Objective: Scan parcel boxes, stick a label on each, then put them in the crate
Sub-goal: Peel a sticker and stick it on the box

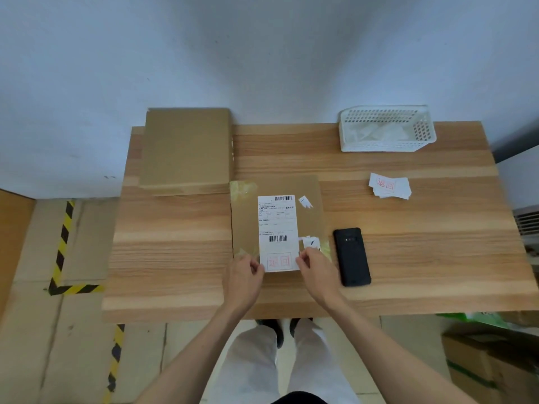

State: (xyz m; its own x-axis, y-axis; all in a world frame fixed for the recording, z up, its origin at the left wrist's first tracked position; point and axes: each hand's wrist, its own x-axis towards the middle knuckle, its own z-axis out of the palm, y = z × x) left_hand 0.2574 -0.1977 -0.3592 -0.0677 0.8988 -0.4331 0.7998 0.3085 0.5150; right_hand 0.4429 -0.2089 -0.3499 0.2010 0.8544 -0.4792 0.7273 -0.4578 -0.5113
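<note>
At desk centre: flat parcel box (277,223) lying with shipping sheet up
Label (279,261): red-stamped, at sheet's near end
Left hand (243,279): fingers pinching label's left edge
Right hand (316,275): fingers pinching label's right edge
Scanner (351,256): black, just right of box
Crate (386,129): white, far right corner
Spare labels (389,186): pile near crate
Second box (186,150): far left
</note>
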